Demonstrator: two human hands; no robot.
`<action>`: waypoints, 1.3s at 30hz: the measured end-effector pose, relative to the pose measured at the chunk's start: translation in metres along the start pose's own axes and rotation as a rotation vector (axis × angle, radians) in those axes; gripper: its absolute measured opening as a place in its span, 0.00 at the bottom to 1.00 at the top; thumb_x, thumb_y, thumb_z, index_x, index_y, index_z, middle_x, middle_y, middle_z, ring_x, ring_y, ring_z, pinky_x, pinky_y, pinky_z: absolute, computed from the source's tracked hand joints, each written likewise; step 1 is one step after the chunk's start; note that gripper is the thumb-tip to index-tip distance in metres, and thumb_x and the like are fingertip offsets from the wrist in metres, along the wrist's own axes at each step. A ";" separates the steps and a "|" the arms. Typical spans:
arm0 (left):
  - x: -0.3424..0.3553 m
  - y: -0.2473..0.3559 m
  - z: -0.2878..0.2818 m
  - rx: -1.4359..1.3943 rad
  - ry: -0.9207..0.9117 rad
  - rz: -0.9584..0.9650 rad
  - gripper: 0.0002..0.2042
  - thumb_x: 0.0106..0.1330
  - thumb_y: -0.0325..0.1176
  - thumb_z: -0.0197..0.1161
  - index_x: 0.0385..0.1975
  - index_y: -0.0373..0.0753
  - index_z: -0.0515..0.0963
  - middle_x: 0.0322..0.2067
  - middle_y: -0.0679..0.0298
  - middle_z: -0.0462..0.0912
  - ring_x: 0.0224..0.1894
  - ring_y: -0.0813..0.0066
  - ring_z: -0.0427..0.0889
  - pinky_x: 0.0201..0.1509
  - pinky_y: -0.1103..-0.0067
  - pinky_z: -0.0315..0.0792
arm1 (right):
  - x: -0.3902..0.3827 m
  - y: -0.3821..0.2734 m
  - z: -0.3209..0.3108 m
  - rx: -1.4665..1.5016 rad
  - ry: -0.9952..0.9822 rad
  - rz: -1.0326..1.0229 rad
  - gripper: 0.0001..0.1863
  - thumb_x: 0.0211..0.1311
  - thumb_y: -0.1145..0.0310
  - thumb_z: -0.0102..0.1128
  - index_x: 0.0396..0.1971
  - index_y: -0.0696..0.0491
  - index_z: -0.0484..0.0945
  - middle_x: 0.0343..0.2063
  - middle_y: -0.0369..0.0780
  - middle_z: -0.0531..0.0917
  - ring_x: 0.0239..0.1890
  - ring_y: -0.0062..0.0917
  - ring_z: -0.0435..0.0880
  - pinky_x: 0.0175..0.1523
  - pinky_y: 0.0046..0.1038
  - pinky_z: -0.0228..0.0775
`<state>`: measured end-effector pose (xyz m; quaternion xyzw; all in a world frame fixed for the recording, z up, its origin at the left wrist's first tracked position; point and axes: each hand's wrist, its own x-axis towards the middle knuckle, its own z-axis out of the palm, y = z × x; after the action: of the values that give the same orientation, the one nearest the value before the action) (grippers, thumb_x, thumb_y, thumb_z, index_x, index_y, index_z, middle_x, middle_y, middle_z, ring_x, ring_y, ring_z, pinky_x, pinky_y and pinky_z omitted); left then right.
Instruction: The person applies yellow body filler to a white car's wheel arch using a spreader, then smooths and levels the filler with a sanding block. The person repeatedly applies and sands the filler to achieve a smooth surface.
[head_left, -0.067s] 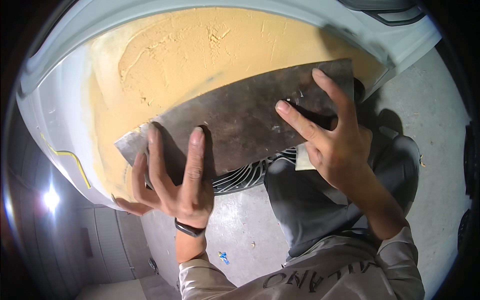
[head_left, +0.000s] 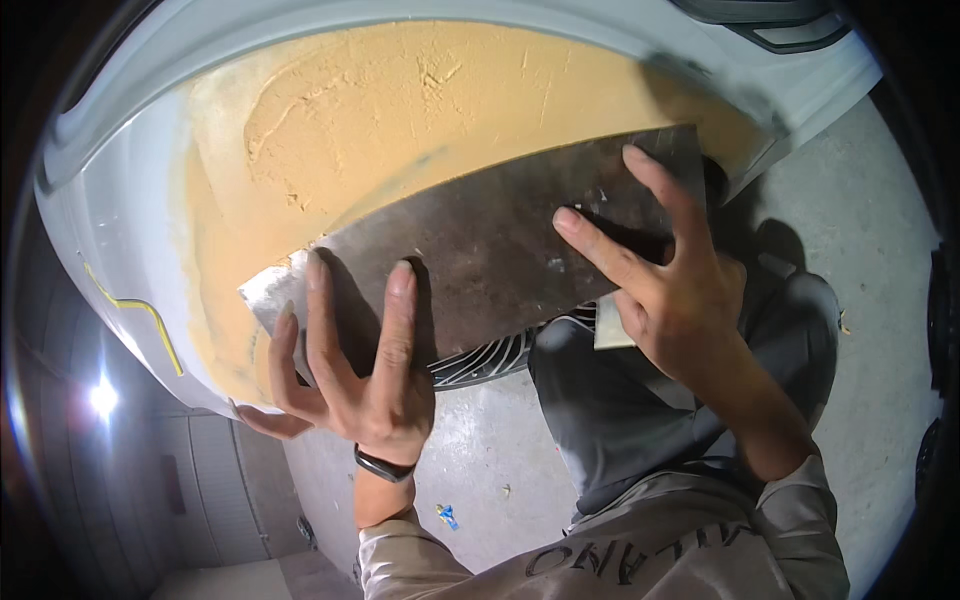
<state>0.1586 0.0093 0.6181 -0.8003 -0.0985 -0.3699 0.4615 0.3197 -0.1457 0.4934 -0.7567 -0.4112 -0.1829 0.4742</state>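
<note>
A wide, dark, flexible metal filler spreader (head_left: 490,235) lies tilted against a curved car body panel coated with tan body filler (head_left: 370,110). My left hand (head_left: 375,380) has its fingers fanned over the spreader's left part, near a bright bare corner with filler crumbs on its upper edge. On the right part, two fingers of my right hand (head_left: 680,270) press the spreader's face, and the others curl below its lower edge. Ridges and pits mark the filler above the spreader. A small pale flat piece (head_left: 612,325) shows beneath my right hand.
White car bodywork (head_left: 110,210) surrounds the filler, with a yellow line (head_left: 150,315) at its left. Below the spreader shows a black-and-white patterned part (head_left: 485,360). My bent leg (head_left: 610,400) is close under the panel. A blue scrap (head_left: 447,516) lies on the grey floor (head_left: 500,430).
The spreader has slid slightly down toward me, its left end also shifting a little right. Both hands stay on it, and a bit more filler shows above its upper edge.
</note>
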 end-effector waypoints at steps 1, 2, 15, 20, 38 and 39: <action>0.002 0.000 -0.007 -0.007 -0.018 0.021 0.23 0.60 0.40 0.82 0.56 0.71 0.87 0.61 0.69 0.87 0.67 0.65 0.76 0.84 0.57 0.31 | -0.002 -0.002 -0.005 0.016 -0.022 0.004 0.40 0.41 0.83 0.71 0.58 0.34 0.89 0.72 0.47 0.70 0.55 0.31 0.85 0.33 0.24 0.81; 0.005 0.000 -0.014 -0.019 -0.024 0.048 0.22 0.60 0.40 0.81 0.55 0.70 0.87 0.61 0.69 0.87 0.68 0.65 0.76 0.84 0.57 0.31 | -0.003 -0.005 -0.011 0.030 0.008 0.001 0.40 0.41 0.83 0.71 0.59 0.35 0.88 0.72 0.48 0.70 0.55 0.33 0.86 0.35 0.25 0.82; 0.110 -0.057 0.006 -0.142 -0.017 0.262 0.25 0.64 0.38 0.73 0.60 0.76 0.85 0.65 0.71 0.82 0.65 0.67 0.78 0.80 0.64 0.47 | 0.028 -0.023 -0.022 0.297 0.237 0.088 0.48 0.42 0.83 0.79 0.68 0.34 0.80 0.69 0.56 0.67 0.31 0.30 0.87 0.33 0.29 0.86; 0.115 -0.051 0.003 -0.188 -0.011 0.263 0.28 0.62 0.32 0.72 0.60 0.75 0.85 0.65 0.71 0.82 0.65 0.67 0.78 0.79 0.63 0.48 | 0.030 -0.021 -0.019 0.310 0.260 0.082 0.48 0.41 0.83 0.79 0.67 0.34 0.81 0.68 0.56 0.69 0.34 0.31 0.88 0.32 0.27 0.85; 0.064 -0.029 -0.011 -0.052 -0.083 0.039 0.23 0.57 0.42 0.80 0.54 0.69 0.89 0.61 0.68 0.87 0.59 0.69 0.80 0.72 0.71 0.58 | 0.029 -0.012 -0.018 0.188 0.159 0.012 0.42 0.36 0.88 0.64 0.57 0.40 0.89 0.67 0.52 0.76 0.48 0.36 0.92 0.41 0.28 0.87; 0.057 -0.027 -0.013 -0.048 -0.099 -0.008 0.23 0.56 0.42 0.80 0.54 0.69 0.89 0.61 0.68 0.87 0.60 0.69 0.80 0.73 0.70 0.56 | 0.028 -0.012 -0.017 0.164 0.144 0.007 0.42 0.36 0.87 0.65 0.57 0.39 0.89 0.68 0.52 0.76 0.47 0.36 0.92 0.39 0.28 0.87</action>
<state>0.1794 0.0034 0.6788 -0.8282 -0.1155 -0.3339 0.4350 0.3287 -0.1456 0.5273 -0.7018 -0.3873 -0.2009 0.5632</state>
